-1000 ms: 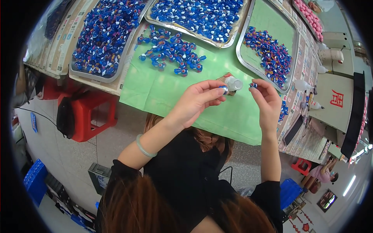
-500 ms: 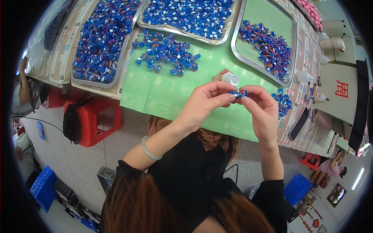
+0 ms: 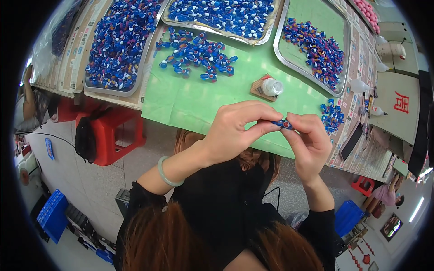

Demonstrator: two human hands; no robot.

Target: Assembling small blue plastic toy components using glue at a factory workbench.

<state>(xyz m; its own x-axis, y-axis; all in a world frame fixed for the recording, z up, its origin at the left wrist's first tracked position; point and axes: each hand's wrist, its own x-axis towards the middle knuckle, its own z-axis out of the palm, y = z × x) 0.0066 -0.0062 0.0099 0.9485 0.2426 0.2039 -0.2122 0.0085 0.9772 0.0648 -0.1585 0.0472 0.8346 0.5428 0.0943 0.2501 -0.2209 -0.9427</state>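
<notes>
Both of my hands meet over the near edge of a green mat (image 3: pixel 190 97). My left hand (image 3: pixel 237 128) and my right hand (image 3: pixel 309 140) pinch the same small blue piece with a red dot (image 3: pixel 285 123) between their fingertips. A pale green bangle (image 3: pixel 166 174) sits on my left wrist. Just beyond my hands a small clear bottle with a white cap (image 3: pixel 272 86) lies on a brown card.
A loose pile of blue pieces (image 3: pixel 196 52) lies on the mat, a smaller pile (image 3: pixel 332 115) to the right. Three metal trays (image 3: pixel 120 45) (image 3: pixel 221 16) (image 3: pixel 316 43) hold several more. A red stool (image 3: pixel 108 133) and blue crates (image 3: pixel 52 214) stand on the floor at left.
My hands have come down and toward me, away from the bottle, which now lies on the card on the mat. Both hands close on the small blue piece.
</notes>
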